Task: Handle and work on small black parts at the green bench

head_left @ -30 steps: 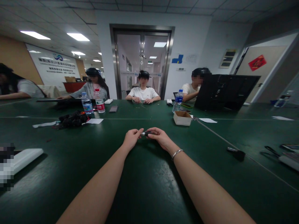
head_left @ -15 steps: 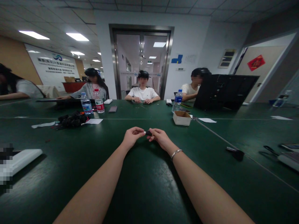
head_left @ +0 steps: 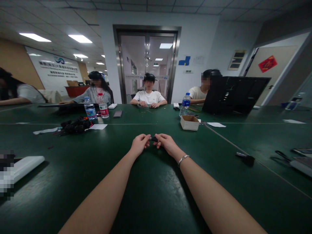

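Observation:
A small black piece (head_left: 154, 138) is held up between my two hands above the green table (head_left: 151, 182). My right hand (head_left: 167, 143) pinches its right end between thumb and fingers; a metal bracelet (head_left: 183, 159) circles that wrist. My left hand (head_left: 140, 144) is closed, with thumb and fingertips pinched at the other end. Those fingertips mostly hide that end, and the piece is too small to tell its kind.
Beyond my hands stands an open cardboard box (head_left: 189, 123), with a water bottle (head_left: 185, 104) behind it. A black bundle (head_left: 76, 125) and two bottles are left. A black monitor (head_left: 234, 95) stands right. Several people sit around the table.
My left hand has turned and its fingers have curled more around the left end of the black piece, covering the shiny tip. My right hand keeps nearly the same place and pinch.

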Demonstrator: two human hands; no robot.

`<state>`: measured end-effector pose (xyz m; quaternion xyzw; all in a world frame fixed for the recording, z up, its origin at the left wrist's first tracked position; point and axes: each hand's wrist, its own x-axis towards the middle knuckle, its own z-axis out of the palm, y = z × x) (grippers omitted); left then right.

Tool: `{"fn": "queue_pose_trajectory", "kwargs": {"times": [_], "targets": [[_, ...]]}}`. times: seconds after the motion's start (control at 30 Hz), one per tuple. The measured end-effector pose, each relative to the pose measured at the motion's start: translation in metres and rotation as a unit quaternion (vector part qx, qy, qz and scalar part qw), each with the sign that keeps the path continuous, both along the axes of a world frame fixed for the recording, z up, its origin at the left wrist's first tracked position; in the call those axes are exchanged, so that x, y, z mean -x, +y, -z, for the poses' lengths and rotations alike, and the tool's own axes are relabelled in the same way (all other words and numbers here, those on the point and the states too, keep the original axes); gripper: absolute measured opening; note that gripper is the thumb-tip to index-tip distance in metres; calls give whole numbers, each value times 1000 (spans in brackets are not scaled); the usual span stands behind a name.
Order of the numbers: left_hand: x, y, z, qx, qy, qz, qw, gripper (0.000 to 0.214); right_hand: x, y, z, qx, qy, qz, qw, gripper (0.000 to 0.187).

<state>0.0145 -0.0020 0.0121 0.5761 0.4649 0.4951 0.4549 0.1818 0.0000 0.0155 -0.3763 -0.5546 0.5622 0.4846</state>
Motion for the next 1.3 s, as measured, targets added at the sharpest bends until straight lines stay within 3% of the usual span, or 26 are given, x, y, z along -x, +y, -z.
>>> {"fn": "queue_pose_trajectory", "kwargs": {"times": [0.1,0.17,0.27,0.37,0.5,0.57,0.63,0.77,0.87,0.93,1.03,1.13,1.23,1.3], "targets": [[2,-3,-1,-87,-14,38,995,32,-1,0,-1,1,-4,0,1000,41],[2,-3,-2,-104,-41,52,992,38,0,0,-1,-2,-6,-4,1000,41],[2,-2,-2,-16,-62,20,998,44,0,0,0,-5,-12,-8,1000,40],[1,0,-1,69,-20,2,997,43,0,1,0,-5,-15,-4,1000,40],[3,-3,-2,-4,-3,51,999,38,-1,2,1,-1,-5,12,1000,40],[5,-7,-5,-23,-36,51,998,48,-1,2,1,-2,-3,11,1000,40],[5,-9,-7,3,-52,36,998,54,0,3,1,-7,-13,4,1000,41],[3,-6,-6,57,7,45,997,38,1,3,2,-11,-27,8,1000,40],[2,-5,-3,2,28,65,997,33,0,3,2,-9,-22,15,1000,40],[3,-5,-2,-32,-2,60,998,40,0,3,2,-9,-21,13,1000,40],[2,-4,-3,9,-30,39,999,42,0,2,1,-10,-31,8,999,40],[0,-3,-3,47,-1,39,998,35,0,2,1,-10,-36,14,999,40],[-1,-2,0,6,6,49,999,28,0,3,1,-8,-34,18,999,41],[0,-2,2,-22,-22,46,998,37,0,3,1,-8,-31,19,999,41]]}}
